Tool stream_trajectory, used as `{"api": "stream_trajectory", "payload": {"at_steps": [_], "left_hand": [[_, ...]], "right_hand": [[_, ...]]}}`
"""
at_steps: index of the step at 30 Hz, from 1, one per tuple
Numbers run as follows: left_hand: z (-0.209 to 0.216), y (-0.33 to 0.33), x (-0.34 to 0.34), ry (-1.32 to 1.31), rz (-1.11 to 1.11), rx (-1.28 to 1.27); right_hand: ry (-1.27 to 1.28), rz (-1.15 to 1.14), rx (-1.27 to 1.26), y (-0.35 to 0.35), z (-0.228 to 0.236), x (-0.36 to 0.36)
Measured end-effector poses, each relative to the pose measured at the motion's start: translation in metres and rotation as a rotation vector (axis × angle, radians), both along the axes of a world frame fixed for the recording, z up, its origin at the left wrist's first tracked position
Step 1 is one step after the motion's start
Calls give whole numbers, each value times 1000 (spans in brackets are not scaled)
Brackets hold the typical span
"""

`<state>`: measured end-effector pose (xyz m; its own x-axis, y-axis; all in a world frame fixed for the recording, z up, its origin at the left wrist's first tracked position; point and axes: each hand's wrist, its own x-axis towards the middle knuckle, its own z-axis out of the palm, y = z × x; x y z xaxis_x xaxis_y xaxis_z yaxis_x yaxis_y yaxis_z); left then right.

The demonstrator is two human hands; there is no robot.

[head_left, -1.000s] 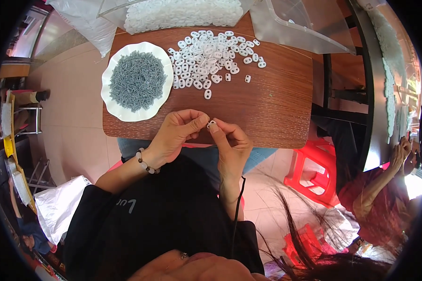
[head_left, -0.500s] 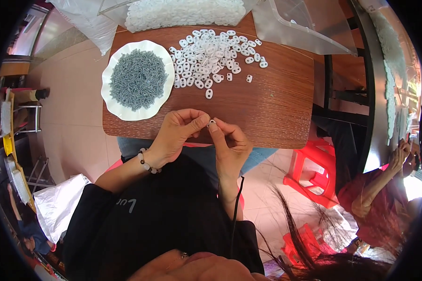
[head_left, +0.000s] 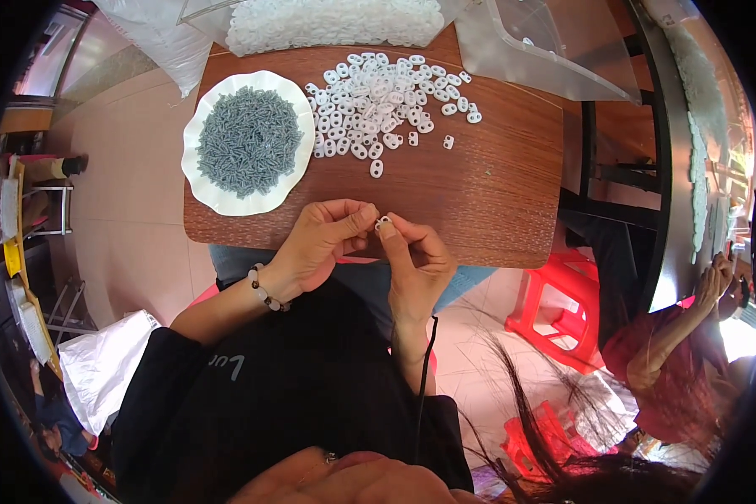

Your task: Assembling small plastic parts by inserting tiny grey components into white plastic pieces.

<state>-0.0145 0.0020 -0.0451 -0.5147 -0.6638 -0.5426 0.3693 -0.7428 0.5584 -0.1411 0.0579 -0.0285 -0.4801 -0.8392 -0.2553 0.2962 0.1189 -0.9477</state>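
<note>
My left hand and my right hand meet at the near edge of a small wooden table. Between their fingertips they pinch one small white plastic piece. A beaded bracelet circles my left wrist. A loose pile of the same white plastic pieces lies at the table's far middle. To the left stands a white scalloped plate heaped with small grey parts.
A clear bag of white pieces and a clear plastic sheet lie at the table's far edge. A red plastic stool stands to the right. Another person's arm in a red sleeve shows at the right rim.
Both hands stay together at the table's near edge with the white piece; only the fingers shift slightly.
</note>
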Motion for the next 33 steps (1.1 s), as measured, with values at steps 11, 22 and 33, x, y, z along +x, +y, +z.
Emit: {"api": "stream_trajectory", "payload": {"at_steps": [11,22,33], "left_hand": [[-2,0,0,32,-1,23],[-2,1,-2,-23,4,-52],[-6,7,-3,-59,37,-55]], "right_hand": [[11,11,32,-1,-2,0],[47,18,39,0,-2,0],[48,-13,68,0,-4,4]]}}
